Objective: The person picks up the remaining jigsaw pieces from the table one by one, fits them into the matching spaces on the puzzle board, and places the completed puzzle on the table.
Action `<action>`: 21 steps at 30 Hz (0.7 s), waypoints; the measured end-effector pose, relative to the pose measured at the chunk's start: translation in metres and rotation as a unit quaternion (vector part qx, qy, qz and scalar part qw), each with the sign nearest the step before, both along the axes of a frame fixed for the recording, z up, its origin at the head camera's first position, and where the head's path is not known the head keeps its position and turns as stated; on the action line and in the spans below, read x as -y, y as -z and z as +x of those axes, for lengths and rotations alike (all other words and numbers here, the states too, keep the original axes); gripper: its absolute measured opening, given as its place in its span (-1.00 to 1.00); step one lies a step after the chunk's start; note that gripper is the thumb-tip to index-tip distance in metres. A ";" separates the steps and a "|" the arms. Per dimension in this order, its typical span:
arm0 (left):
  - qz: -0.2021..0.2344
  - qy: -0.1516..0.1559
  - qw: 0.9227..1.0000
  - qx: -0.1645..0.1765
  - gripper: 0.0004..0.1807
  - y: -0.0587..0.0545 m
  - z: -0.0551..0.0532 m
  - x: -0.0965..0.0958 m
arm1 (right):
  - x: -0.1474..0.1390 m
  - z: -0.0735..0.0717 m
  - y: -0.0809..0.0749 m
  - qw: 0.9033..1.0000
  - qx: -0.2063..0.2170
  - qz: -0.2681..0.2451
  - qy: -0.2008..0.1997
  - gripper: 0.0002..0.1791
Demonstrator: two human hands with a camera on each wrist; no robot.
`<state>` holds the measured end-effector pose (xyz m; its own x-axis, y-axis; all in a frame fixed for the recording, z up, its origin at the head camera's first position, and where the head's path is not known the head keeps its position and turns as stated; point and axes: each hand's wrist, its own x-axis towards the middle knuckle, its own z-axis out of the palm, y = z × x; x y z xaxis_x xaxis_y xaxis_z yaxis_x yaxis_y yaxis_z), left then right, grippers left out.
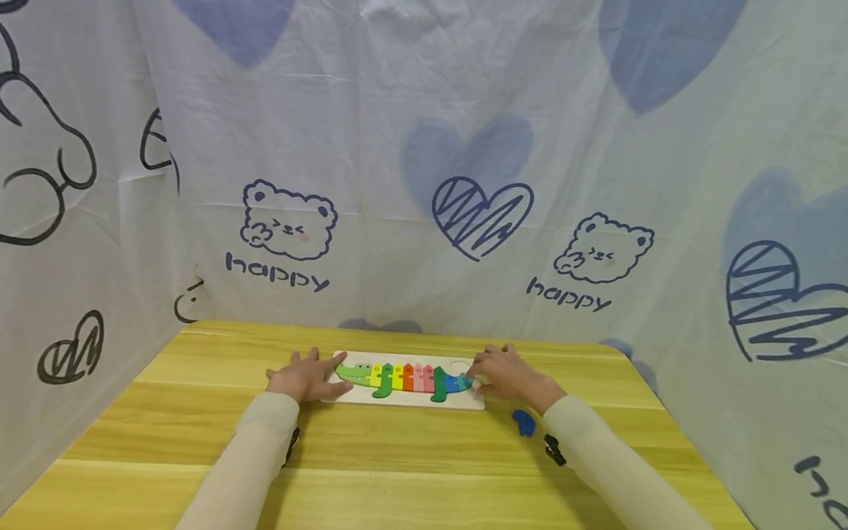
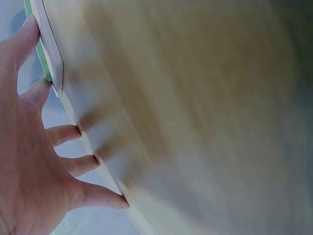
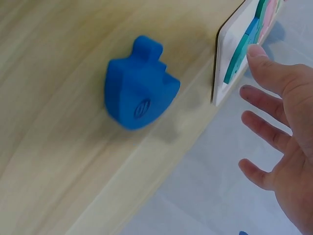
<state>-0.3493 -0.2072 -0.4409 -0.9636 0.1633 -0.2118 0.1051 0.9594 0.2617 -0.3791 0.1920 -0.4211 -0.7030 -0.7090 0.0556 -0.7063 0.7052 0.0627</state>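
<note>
A crocodile puzzle made of coloured pieces (image 1: 408,377) lies in a white board (image 1: 411,400), with a green head at the left and a teal tail piece (image 3: 238,58) at the right. My left hand (image 1: 306,377) has its fingers spread at the board's left end, thumb and index finger on it, other fingertips on the table. Over the tail end is my right hand (image 1: 506,374), thumb tip right at the teal piece and the other fingers loosely apart. A loose blue puzzle piece (image 3: 139,85) with a knob and a printed mark lies on the table near the right wrist.
The wooden table (image 1: 371,471) meets a pale curtain (image 1: 384,294) printed with hearts and bears along its back edge. More curtain hangs at both sides. Dark wrist straps show at the left sleeve (image 1: 265,434) and the right sleeve (image 1: 596,442).
</note>
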 end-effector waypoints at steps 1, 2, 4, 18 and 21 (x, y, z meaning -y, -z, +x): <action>0.000 0.000 1.000 0.000 -0.10 0.000 0.000 0.000 | -0.002 0.001 -0.001 1.000 0.004 0.000 0.000 -0.69; -0.001 0.000 1.000 0.000 -0.10 0.000 0.000 0.000 | -0.004 0.003 -0.002 1.000 0.006 -0.001 -0.003 -0.70; -0.001 -0.001 1.000 0.001 -0.10 0.000 -0.001 0.000 | -0.009 0.007 -0.004 1.000 0.013 0.001 -0.005 -0.71; -0.002 -0.001 1.000 0.004 -0.10 0.002 -0.003 0.001 | -0.041 0.038 -0.015 0.998 0.037 0.055 -0.001 -0.56; -0.003 0.000 1.000 0.003 -0.09 0.002 -0.002 0.001 | -0.048 0.042 -0.014 0.997 0.049 0.064 0.006 -0.53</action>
